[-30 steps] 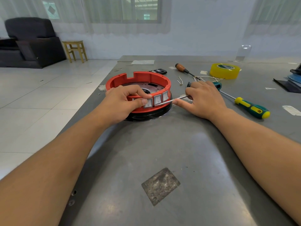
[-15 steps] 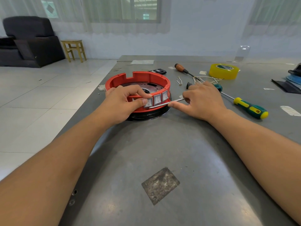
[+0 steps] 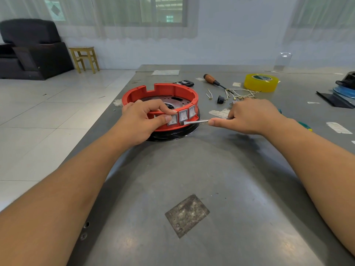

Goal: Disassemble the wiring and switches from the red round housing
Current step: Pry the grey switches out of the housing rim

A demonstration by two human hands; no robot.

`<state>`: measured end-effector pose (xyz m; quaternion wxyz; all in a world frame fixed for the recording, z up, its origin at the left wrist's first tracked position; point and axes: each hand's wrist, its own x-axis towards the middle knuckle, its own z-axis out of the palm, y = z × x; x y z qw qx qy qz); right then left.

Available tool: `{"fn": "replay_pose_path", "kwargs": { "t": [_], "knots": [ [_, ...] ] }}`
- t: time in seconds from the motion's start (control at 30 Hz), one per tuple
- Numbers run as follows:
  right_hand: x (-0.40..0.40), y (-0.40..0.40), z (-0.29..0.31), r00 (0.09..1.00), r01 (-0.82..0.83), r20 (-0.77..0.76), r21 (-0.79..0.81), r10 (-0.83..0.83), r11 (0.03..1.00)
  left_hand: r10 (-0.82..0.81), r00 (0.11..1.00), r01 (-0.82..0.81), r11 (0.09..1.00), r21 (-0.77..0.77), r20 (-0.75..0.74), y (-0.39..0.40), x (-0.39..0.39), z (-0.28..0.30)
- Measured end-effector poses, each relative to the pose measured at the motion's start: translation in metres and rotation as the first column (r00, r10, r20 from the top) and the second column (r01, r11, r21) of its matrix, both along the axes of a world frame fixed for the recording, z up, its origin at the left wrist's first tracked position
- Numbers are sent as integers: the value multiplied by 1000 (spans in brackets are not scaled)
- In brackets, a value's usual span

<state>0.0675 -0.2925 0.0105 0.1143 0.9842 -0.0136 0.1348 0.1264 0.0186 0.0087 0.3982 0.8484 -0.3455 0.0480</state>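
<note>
Red round housing [image 3: 172, 93] is steadied on the grey tabletop [image 3: 192, 169] by the left hand [image 3: 142, 120], its grip pinching the wall beside the rocker switches [image 3: 183, 115], so that the screwdriver blade [image 3: 196, 122], clasped in the right hand [image 3: 249, 118], can seemingly pry one free.

The housing [image 3: 160, 110] sits on the table [image 3: 192, 179], switches [image 3: 183, 115] in its near wall. Behind it to the right lie wires [image 3: 244, 93], a screwdriver [image 3: 215, 82] and tape [image 3: 260, 82].
</note>
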Motion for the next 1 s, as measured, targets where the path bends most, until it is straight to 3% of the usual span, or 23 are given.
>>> {"fn": "replay_pose_path", "kwargs": {
  "t": [0.37,0.7,1.0],
  "knots": [
    [-2,13,10,996,17,-92,73,-10,997,3,1000,-3,1000,10,1,0,0,1],
    [-6,21,-11,977,37,213,-139,-7,990,15,999,-15,1000,-12,-43,0,3,1],
    [-3,19,-19,936,20,349,-177,43,984,18,998,-19,1000,-19,-54,0,3,0]
  ]
}}
